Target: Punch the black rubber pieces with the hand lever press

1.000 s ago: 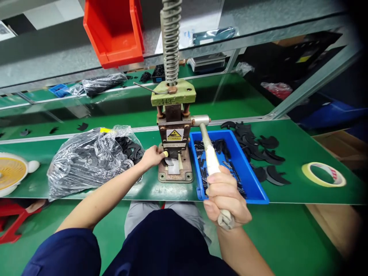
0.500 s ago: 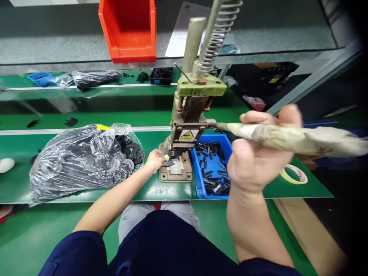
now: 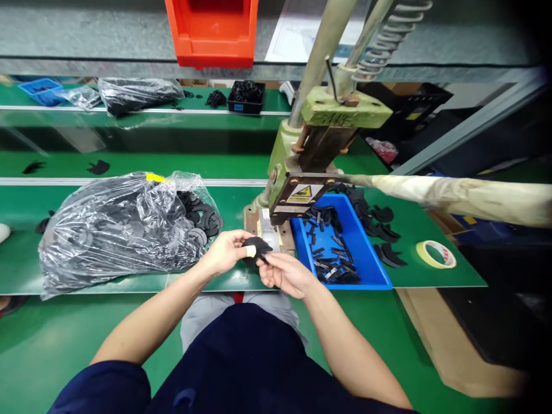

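Between my hands is a flat black curved plastic part (image 3: 257,246), just in front of the press base. My left hand (image 3: 227,250), with yellow tape on the thumb, pinches it from the left. The fingers of my right hand (image 3: 285,272) close on its lower right edge; whether they also hold a small piece is hidden. Behind them stands a green hand press (image 3: 276,155) with a warning label, its wrapped lever (image 3: 431,192) stretching right with no hand on it. A blue bin (image 3: 375,270) of small black pieces sits right of the press.
Left of the press lies a clear plastic bag (image 3: 116,230) full of black parts. Loose black curved parts (image 3: 390,255) and a tape roll (image 3: 435,255) are right of the bin. An orange bin (image 3: 215,46) hangs over the shelf edge.
My right hand has let go of the lever and come down to the black part. My left hand has drawn the part out of the press toward me. The view has shifted.
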Action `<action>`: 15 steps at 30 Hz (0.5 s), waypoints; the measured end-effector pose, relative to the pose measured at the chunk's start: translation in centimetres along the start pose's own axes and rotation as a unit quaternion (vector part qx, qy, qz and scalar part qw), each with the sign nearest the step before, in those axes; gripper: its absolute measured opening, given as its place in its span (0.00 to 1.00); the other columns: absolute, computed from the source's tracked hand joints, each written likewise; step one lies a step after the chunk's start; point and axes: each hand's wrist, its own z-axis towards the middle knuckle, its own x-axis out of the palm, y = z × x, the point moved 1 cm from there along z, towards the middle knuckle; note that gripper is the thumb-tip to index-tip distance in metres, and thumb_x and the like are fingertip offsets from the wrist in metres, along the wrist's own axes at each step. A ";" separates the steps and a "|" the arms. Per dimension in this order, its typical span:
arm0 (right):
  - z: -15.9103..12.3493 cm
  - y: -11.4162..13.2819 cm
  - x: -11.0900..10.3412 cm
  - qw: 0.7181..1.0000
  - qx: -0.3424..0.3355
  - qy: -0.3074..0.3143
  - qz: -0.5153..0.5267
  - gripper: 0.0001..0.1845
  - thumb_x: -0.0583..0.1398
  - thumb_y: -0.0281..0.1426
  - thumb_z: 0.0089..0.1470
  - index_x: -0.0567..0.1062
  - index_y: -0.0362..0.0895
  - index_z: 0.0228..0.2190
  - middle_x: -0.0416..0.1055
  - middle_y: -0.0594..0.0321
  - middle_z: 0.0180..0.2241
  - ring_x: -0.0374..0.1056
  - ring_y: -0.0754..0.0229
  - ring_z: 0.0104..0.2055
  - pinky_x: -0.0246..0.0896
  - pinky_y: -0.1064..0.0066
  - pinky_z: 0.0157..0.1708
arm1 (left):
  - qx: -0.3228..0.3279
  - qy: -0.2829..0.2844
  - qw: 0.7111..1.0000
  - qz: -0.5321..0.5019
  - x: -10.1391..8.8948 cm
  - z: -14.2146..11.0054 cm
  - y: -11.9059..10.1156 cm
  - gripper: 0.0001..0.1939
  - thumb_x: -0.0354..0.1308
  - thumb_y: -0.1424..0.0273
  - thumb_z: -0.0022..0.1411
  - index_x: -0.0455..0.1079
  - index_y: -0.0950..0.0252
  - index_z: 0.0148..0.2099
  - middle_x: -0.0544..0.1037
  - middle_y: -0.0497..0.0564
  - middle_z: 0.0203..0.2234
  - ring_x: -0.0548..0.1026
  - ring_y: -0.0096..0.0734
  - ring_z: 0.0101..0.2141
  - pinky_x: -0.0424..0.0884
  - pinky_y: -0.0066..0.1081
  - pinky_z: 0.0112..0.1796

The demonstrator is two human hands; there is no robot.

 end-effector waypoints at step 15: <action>0.0 -2.6 1.2 0.993 -0.007 0.074 0.095 0.17 0.66 0.40 0.50 0.72 0.40 0.35 0.59 0.70 0.22 0.46 0.74 0.20 0.34 0.79 0.17 | 0.134 0.121 0.962 0.205 -0.1 -1.0 -2.3 0.10 0.60 0.69 0.60 0.78 0.66 0.42 0.80 0.52 0.36 0.77 0.34 0.38 0.72 0.29 0.40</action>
